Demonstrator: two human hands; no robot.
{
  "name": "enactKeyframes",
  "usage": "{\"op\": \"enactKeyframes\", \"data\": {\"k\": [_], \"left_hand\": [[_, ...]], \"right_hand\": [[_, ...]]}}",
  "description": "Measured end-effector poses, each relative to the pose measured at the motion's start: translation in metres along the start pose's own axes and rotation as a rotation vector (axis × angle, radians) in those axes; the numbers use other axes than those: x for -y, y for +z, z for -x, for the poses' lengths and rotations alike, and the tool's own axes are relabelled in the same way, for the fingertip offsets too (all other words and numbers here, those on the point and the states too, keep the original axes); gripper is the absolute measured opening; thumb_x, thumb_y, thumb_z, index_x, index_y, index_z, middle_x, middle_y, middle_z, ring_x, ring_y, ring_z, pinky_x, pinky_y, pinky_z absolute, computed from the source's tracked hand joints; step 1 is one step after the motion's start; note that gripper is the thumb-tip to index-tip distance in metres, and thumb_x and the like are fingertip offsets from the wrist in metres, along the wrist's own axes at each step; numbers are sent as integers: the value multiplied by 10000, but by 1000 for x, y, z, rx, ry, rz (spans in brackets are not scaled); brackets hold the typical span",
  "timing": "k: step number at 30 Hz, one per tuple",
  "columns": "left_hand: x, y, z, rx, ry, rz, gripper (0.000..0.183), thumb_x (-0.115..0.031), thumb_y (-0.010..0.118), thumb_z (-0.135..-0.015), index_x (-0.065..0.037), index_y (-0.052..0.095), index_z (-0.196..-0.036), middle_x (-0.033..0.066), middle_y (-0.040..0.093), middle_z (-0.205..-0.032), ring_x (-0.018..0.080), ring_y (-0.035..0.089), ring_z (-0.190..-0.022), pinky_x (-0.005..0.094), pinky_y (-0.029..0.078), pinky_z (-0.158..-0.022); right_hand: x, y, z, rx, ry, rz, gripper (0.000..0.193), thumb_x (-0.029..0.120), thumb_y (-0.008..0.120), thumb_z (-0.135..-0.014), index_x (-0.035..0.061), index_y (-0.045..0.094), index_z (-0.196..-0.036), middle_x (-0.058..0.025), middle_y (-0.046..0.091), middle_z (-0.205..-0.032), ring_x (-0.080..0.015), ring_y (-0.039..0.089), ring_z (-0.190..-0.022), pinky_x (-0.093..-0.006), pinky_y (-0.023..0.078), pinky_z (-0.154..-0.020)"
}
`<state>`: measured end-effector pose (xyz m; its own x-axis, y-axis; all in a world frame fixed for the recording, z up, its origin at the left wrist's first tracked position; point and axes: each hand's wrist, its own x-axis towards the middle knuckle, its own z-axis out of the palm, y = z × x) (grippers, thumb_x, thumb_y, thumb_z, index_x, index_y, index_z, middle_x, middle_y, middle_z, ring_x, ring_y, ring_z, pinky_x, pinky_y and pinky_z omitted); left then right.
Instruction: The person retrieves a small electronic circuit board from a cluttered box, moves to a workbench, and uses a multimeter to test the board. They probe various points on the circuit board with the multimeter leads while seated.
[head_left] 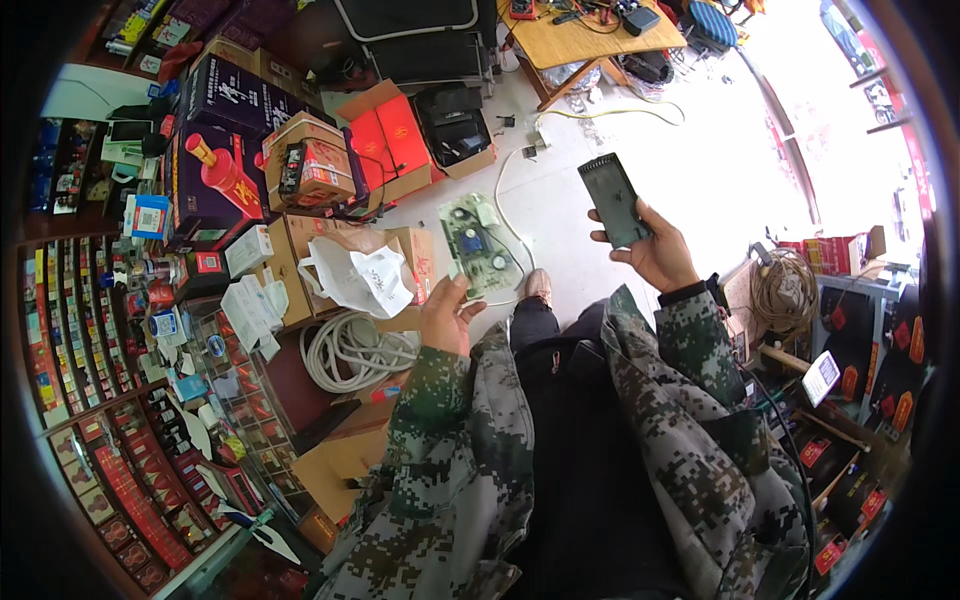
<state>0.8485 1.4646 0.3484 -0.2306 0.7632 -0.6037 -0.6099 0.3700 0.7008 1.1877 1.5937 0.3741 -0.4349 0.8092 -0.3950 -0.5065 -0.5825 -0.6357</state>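
Observation:
A green circuit board (483, 268) with a blue part and round coils on it is pinched at its lower left corner by my left hand (449, 317). In my right hand (658, 252) is a dark rectangular plastic tray (612, 200), held upright by its lower end with the thumb along one side and fingers behind. It has a row of small notches along its top edge. Board and tray are apart, both above the pale floor. What lies behind each of them is hidden.
To the left stand cartons (300, 240), a white plastic bag (362, 275) and a coil of pale hose (352, 352). Ahead is a wooden table (590, 38) with tools, and a cable (512, 180) on the floor. Coiled rope (787, 290) hangs at the right.

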Motion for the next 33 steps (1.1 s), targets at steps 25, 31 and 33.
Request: {"op": "enactKeyframes", "data": {"k": [25,31,33], "left_hand": [[-58,101,-184,-238,-138,202,412,-447,667,-1044,-145,636,-1323,24,703,-1209,197,668,-1037,412,576,-872],[-114,99,-245,-162,-142,223,384,-411,675,-1052,-136,644,-1319,25,697,-1226,194,667,-1054,387,571,-877],[-139,93,-263,-185,-168,244,375,-365,675,-1054,-126,632,-1340,31,696,-1241,191,654,-1101,388,574,-880]], "right_hand": [[86,-34,-340,-26,-274,844,815,41,825,-871,116,472,-1602,-178,626,-1423,-332,594,-1340,-418,447,-1171],[95,-4,-380,-188,-373,974,881,66,865,-789,86,475,-1579,-201,626,-1404,-361,566,-1359,-428,430,-1187],[98,12,-396,-241,-344,960,887,74,872,-779,74,476,-1572,-192,629,-1400,-361,567,-1342,-427,434,-1178]]}}
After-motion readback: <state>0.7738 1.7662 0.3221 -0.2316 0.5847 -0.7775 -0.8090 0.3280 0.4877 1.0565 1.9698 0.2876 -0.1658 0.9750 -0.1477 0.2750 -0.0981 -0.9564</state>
